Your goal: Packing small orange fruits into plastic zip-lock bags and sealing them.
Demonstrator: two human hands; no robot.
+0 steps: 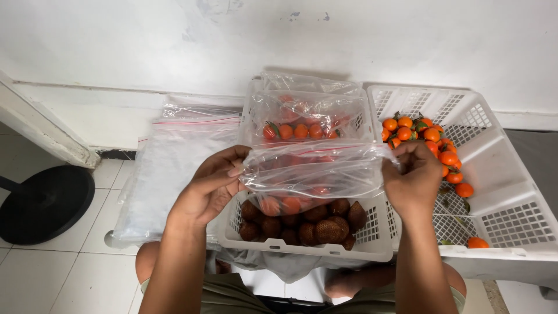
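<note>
My left hand (210, 185) pinches the left end of a clear zip bag (314, 170), and my right hand (414, 177) pinches its right end. The bag is stretched between them above a white plastic crate (302, 249). Small orange fruits show inside the bag's lower part. Beneath it, brown scaly fruits (317, 225) lie in the crate's front. Two more filled clear bags of orange fruits (305, 119) stand at the crate's back.
A second white crate (505, 192) on the right holds loose orange fruits (433, 145) with green leaves. A stack of flat clear zip bags (174, 168) lies on the left. A black round base (43, 203) sits on the tiled floor. A white wall is behind.
</note>
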